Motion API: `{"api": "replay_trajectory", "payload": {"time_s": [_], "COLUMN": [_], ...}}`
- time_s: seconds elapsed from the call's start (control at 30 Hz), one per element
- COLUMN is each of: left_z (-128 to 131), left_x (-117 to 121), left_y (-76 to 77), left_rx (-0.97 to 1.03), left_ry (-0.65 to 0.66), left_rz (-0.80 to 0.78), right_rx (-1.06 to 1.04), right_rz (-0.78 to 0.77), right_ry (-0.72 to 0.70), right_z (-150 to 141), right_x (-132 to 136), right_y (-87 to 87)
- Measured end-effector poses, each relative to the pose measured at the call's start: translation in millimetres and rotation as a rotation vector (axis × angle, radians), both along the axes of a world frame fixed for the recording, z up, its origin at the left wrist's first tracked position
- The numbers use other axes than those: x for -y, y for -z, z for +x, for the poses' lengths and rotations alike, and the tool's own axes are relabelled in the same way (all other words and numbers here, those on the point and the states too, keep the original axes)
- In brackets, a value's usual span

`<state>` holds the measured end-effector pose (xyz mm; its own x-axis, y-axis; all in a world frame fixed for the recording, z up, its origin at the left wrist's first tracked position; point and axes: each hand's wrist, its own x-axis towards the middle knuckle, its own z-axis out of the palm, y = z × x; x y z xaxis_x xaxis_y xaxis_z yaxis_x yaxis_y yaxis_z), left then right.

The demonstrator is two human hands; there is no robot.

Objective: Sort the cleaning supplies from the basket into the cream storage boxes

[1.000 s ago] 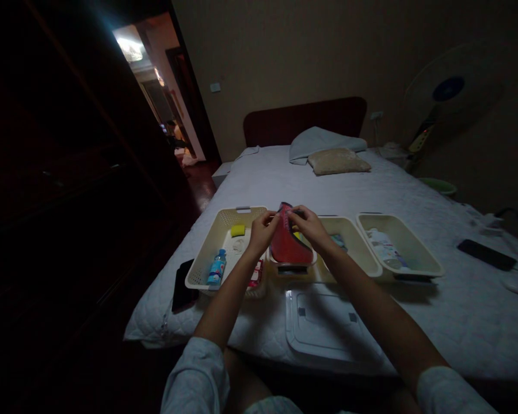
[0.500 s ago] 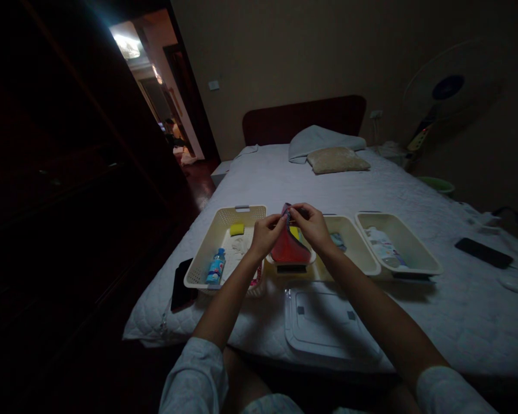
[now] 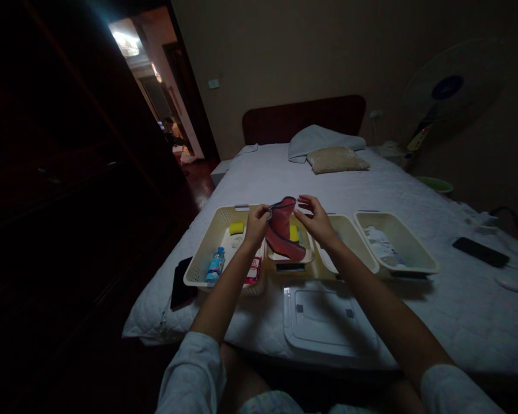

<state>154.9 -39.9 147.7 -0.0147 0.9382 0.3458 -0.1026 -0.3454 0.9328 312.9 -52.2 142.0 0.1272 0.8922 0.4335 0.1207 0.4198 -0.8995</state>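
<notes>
A red zipped pouch point(image 3: 282, 228) hangs above a small white container point(image 3: 290, 257) on the bed. My left hand point(image 3: 255, 225) is shut on the pouch's left upper corner, by the zipper. My right hand point(image 3: 314, 217) sits just right of the pouch's top edge, its fingers pinched on that edge or close to it. A yellow item point(image 3: 293, 233) shows behind the pouch. The left cream basket point(image 3: 211, 241) holds a yellow sponge point(image 3: 236, 228) and a small blue bottle point(image 3: 215, 267).
Two more cream baskets point(image 3: 399, 244) stand to the right, one with a white packet. A white lid point(image 3: 326, 316) lies near the bed's front edge. Black phones lie at left point(image 3: 180, 283) and far right point(image 3: 479, 252). Pillows point(image 3: 334, 161), a fan point(image 3: 451, 92) and an open doorway stand beyond.
The pouch has been lifted and its mouth pulled wider between my hands. My right hand has shifted a little to the right.
</notes>
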Motion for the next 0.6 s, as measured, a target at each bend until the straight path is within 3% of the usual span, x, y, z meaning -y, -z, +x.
{"api": "replay_trajectory", "payload": {"time_s": [0.07,0.27,0.43,0.6], "left_z": [-1,-1,-3,-6], "left_x": [2,3,-3,0], "left_y": [-11.3,-32.4,-22.2,-1.4], "left_rx": [0.068,0.192,0.209,0.192], "left_ry": [0.045,0.124,0.035,0.234], "left_rz": [-0.029,-0.089,-0.19,-0.261], "right_rx": [-0.026,-0.118,-0.136,-0.17], "right_rz": [-0.042,-0.109,-0.069,-0.054], "right_ry": [-0.003,-0.305,-0.257,-0.189], "right_z": [3,3,5,0], "right_x": [-5,-7,-4,-1], "right_y": [-0.1,-18.8,-21.2,-17.1]}}
